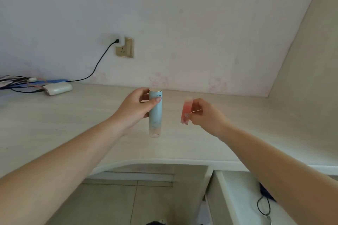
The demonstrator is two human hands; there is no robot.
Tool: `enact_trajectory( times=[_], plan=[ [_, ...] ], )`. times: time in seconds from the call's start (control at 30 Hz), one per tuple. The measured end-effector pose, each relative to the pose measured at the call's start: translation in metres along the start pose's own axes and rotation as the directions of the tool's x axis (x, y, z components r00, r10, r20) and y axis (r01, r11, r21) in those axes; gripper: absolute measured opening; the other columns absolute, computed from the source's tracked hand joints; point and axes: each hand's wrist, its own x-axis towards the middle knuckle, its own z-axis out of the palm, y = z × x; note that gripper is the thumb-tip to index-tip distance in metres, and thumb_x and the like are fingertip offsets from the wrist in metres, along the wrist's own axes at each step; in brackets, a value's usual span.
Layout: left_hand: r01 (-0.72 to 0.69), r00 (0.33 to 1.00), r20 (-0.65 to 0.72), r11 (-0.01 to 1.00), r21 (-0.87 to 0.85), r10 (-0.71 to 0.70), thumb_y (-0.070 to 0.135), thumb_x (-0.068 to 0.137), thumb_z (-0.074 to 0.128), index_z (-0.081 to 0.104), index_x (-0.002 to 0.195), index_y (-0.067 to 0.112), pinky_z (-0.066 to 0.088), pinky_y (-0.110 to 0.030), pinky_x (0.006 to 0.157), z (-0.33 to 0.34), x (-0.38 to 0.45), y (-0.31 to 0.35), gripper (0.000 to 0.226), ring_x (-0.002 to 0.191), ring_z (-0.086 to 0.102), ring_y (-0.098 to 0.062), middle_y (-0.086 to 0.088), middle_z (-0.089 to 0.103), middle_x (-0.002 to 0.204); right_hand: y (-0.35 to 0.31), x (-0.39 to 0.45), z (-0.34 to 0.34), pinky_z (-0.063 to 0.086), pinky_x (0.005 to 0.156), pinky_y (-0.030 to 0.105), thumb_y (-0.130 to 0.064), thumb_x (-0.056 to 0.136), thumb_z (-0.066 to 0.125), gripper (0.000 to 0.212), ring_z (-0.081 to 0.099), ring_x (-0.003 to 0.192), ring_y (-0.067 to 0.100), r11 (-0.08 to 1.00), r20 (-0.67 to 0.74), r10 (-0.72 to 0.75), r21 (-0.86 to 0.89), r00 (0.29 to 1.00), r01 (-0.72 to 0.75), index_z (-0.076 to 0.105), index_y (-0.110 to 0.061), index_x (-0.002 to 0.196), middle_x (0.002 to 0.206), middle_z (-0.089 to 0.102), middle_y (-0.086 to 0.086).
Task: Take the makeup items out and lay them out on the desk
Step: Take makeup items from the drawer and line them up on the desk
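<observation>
My left hand grips a tall pale-blue bottle with a peach-tinted bottom and a gold cap, held upright above the middle of the pale wooden desk. My right hand pinches a small pink tube with a clear cap, tilted slightly, a short way right of the bottle. Both items hang over the desk and touch nothing else.
A white power adapter and a tangle of black and blue cables lie at the desk's back left, plugged into a wall socket. An open white drawer with a black cable sits low right. A side wall bounds the desk at right.
</observation>
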Motion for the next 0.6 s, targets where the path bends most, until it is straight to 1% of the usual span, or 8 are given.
enact_trajectory(
  times=[0.1,0.17,0.2,0.23,0.3,0.37,0.47,0.6],
  plan=[
    [-0.007,0.996,-0.091,0.999,0.041,0.011,0.025,0.084,0.068,0.063,0.102,0.028,0.057,-0.03,0.075,-0.024,0.013,-0.008,0.02,0.094,0.067,-0.01,0.003,0.067,0.105,0.002,0.021,0.018,0.044,0.054,0.01,-0.003,0.08,0.057,0.015,0.06,0.062,-0.005,0.998,0.01,0.032,0.051,0.999,-0.033,0.057,-0.018,0.081,0.062,0.067,-0.016],
    [0.004,0.982,-0.188,0.996,0.086,0.012,0.026,0.083,0.069,0.062,0.106,0.025,0.057,-0.035,0.079,-0.058,0.03,-0.02,0.024,0.098,0.066,-0.015,0.001,0.066,0.108,0.002,0.056,0.048,0.05,0.064,0.021,-0.007,0.08,0.059,0.015,0.06,0.064,-0.002,0.997,0.036,0.042,0.069,0.998,-0.045,0.056,-0.022,0.081,0.062,0.067,-0.018],
    [0.017,0.972,-0.235,0.994,0.11,0.009,0.026,0.082,0.069,0.062,0.107,0.024,0.056,-0.039,0.082,-0.071,0.039,-0.025,0.026,0.098,0.066,-0.016,0.001,0.066,0.108,0.001,0.07,0.061,0.051,0.068,0.026,-0.009,0.08,0.06,0.016,0.059,0.063,-0.005,0.995,0.038,0.048,0.085,0.998,-0.051,0.056,-0.024,0.08,0.061,0.066,-0.02],
    [0.031,0.96,-0.28,0.991,0.128,0.006,0.026,0.082,0.069,0.061,0.107,0.023,0.055,-0.042,0.085,-0.081,0.046,-0.031,0.027,0.099,0.065,-0.017,0.001,0.065,0.108,0.001,0.081,0.074,0.051,0.068,0.028,-0.01,0.079,0.06,0.017,0.059,0.06,-0.007,0.993,0.043,0.054,0.103,0.998,-0.058,0.056,-0.026,0.078,0.059,0.065,-0.022],
    [0.061,0.936,-0.352,0.986,0.157,-0.002,0.026,0.081,0.07,0.06,0.106,0.024,0.053,-0.044,0.089,-0.097,0.061,-0.042,0.027,0.098,0.064,-0.015,0.006,0.064,0.105,0.003,0.104,0.097,0.05,0.067,0.026,-0.009,0.078,0.06,0.018,0.057,0.056,-0.01,0.989,0.048,0.081,0.121,0.996,-0.086,0.056,-0.027,0.077,0.057,0.064,-0.024],
    [0.077,0.92,-0.391,0.98,0.184,0.001,0.027,0.08,0.071,0.059,0.106,0.025,0.052,-0.044,0.09,-0.108,0.076,-0.053,0.028,0.097,0.063,-0.013,0.007,0.063,0.104,0.008,0.125,0.118,0.052,0.073,0.028,-0.011,0.076,0.063,0.019,0.06,0.061,-0.006,0.981,0.051,0.123,0.148,0.991,-0.13,0.057,-0.028,0.08,0.059,0.065,-0.022],
    [0.103,0.909,-0.418,0.972,0.21,-0.006,0.027,0.08,0.071,0.059,0.111,0.019,0.052,-0.045,0.09,-0.12,0.098,-0.062,0.034,0.098,0.063,-0.016,0.002,0.064,0.109,0.014,0.153,0.143,0.054,0.085,0.036,-0.013,0.075,0.065,0.022,0.061,0.076,0.003,0.969,0.045,0.16,0.184,0.986,-0.165,0.057,-0.032,0.08,0.074,0.065,-0.016],
    [0.096,0.906,-0.423,0.964,0.246,0.017,0.026,0.08,0.071,0.058,0.115,0.017,0.052,-0.042,0.089,-0.129,0.125,-0.069,0.037,0.099,0.063,-0.017,0.0,0.063,0.11,0.02,0.183,0.166,0.052,0.085,0.034,-0.013,0.076,0.063,0.021,0.062,0.081,0.011,0.964,0.051,0.176,0.192,0.983,-0.182,0.057,-0.031,0.084,0.082,0.066,-0.012]
  ],
)
